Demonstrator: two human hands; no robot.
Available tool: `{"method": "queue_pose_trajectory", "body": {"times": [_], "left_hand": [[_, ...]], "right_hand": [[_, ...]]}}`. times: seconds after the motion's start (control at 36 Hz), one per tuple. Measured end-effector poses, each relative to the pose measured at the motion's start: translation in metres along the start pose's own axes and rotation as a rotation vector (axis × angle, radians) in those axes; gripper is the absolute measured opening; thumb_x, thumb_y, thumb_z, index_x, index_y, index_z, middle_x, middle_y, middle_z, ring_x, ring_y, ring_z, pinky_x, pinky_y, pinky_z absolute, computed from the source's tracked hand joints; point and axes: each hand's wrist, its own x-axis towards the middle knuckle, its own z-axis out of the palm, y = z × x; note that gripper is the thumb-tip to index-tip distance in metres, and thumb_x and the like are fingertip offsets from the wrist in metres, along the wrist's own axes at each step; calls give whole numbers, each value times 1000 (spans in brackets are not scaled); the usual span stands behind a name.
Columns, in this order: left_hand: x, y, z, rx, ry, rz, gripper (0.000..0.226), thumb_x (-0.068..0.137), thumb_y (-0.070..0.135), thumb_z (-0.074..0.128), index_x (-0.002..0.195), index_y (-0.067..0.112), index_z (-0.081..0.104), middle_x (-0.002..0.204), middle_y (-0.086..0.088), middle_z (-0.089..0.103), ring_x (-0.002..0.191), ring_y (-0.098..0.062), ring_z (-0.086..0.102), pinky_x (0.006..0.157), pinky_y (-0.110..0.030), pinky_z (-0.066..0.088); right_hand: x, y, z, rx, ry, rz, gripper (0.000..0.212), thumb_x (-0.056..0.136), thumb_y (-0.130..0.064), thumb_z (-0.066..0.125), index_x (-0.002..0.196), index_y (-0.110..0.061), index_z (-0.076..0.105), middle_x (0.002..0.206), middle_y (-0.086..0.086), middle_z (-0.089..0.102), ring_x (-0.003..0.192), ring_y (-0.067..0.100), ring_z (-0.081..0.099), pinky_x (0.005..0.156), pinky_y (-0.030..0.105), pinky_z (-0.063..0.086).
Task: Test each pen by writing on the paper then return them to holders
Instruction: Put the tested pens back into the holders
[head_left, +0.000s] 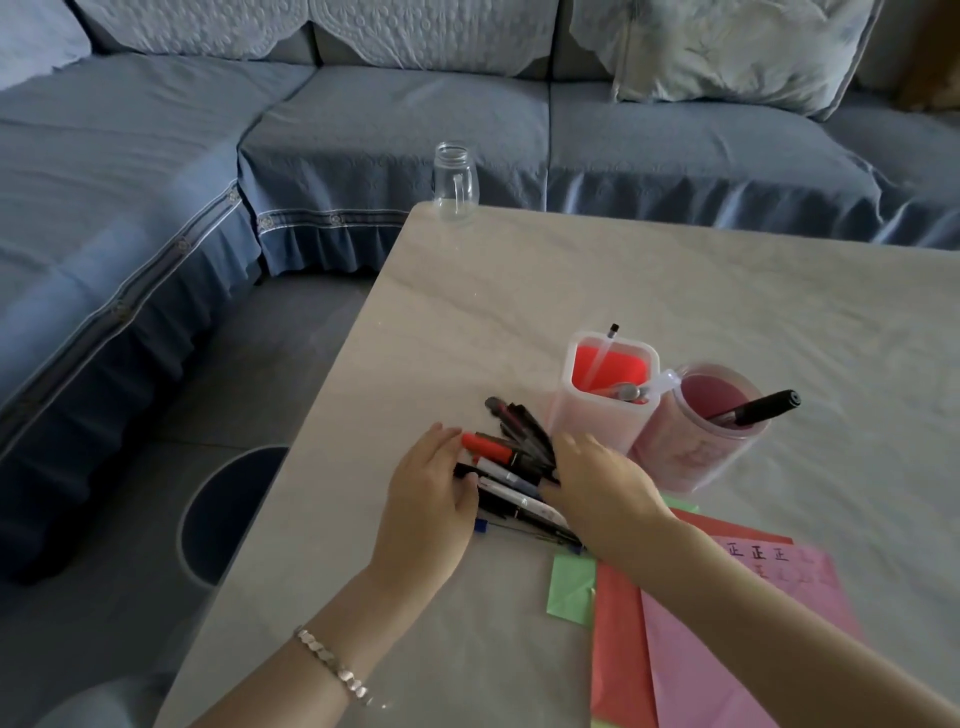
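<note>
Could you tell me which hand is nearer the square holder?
Right. The right hand is just in front of the square holder; the left hand is beyond the pens.

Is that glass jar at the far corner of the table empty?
Empty: the glass jar stands upright, lidless, and looks clear right through.

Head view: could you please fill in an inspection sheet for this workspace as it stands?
Surface: pale table, in use.
Job's things: pile of pens lying loose; square holder and round holder upright, each holding pens; coloured paper sheets at the near edge, the pink one bearing written marks.
Clutter: clear glass jar, lidless, at the far corner.
Grippers: left hand and right hand flank the pile, fingers straight, touching the pens.
Cables: nothing seen.
Surroundings: blue sofa with a cushion behind the table.
</note>
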Motion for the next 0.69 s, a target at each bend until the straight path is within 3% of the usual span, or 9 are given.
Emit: {"method": "queue_pose_trajectory", "body": {"times": [0.06, 0.11, 0.22, 0.33, 0.44, 0.5, 0.56, 0.61, 0.69], "left_hand": [[-2, 21, -8, -186, 37, -61, 40, 88, 1, 56, 127, 8, 52, 125, 7, 47, 122, -4, 38, 98, 2, 19], [0, 45, -15, -496, -3, -236, 38, 91, 6, 55, 128, 17, 50, 124, 11, 48, 115, 1, 43, 88, 5, 29], [10, 82, -22, -1163, -291, -463, 37, 79, 32, 60, 112, 15, 62, 112, -1, 68, 103, -9, 63, 90, -23, 46], [6, 105, -19, -1103, -538, -355, 38, 80, 35, 57, 103, 6, 69, 109, -20, 66, 101, -25, 64, 97, -40, 47], [6, 113, -14, -1091, -592, -367, 24, 79, 34, 64, 94, 20, 75, 104, -8, 71, 102, -19, 66, 92, -33, 49], [5, 116, -14, -1136, -616, -372, 25, 81, 34, 66, 95, 16, 74, 105, -8, 71, 102, -20, 66, 90, -32, 51], [4, 118, -14, -1196, -629, -401, 33, 77, 32, 60, 98, 10, 73, 106, -10, 70, 101, -22, 66, 85, -31, 53], [3, 121, -13, -1232, -622, -446, 32, 76, 30, 59, 95, 9, 73, 102, -11, 71, 96, -23, 68, 78, -30, 55], [1, 123, -10, -1228, -594, -476, 25, 74, 31, 60, 82, 15, 76, 96, -11, 72, 88, -23, 69, 74, -35, 56]], "right_hand": [[-9, 6, -9, 203, 44, -32, 9, 91, -20, 47, 90, -11, 45, 86, 3, 52, 76, 25, 51, 61, 30, 34], [-20, 10, -18, 462, 28, -29, 11, 91, -17, 45, 81, -14, 44, 71, -3, 48, 64, 18, 46, 57, 28, 37], [-42, 15, -35, 922, -97, 38, 20, 94, -13, 42, 77, -13, 53, 69, 3, 49, 65, 14, 46, 64, 26, 42], [-57, 23, -34, 1216, -207, 77, 18, 94, -12, 43, 88, -14, 60, 72, -5, 67, 70, 5, 63, 62, 15, 49], [-62, 27, -32, 1428, -267, 104, 19, 94, -7, 41, 93, -13, 58, 62, -9, 68, 62, -1, 63, 55, 13, 47], [-64, 29, -33, 1485, -274, 104, 16, 92, -7, 43, 93, -11, 59, 64, -6, 69, 64, 2, 65, 57, 14, 49], [-66, 31, -34, 1481, -284, 74, 13, 86, -15, 52, 94, -10, 61, 75, -1, 72, 75, 8, 68, 67, 19, 53], [-67, 35, -31, 1367, -264, 79, 28, 78, -29, 59, 94, -7, 64, 83, 7, 70, 80, 17, 67, 78, 30, 55], [-68, 39, -28, 1155, -167, 118, 26, 85, -27, 58, 81, -2, 61, 70, 6, 60, 62, 12, 58, 65, 27, 52]]}}
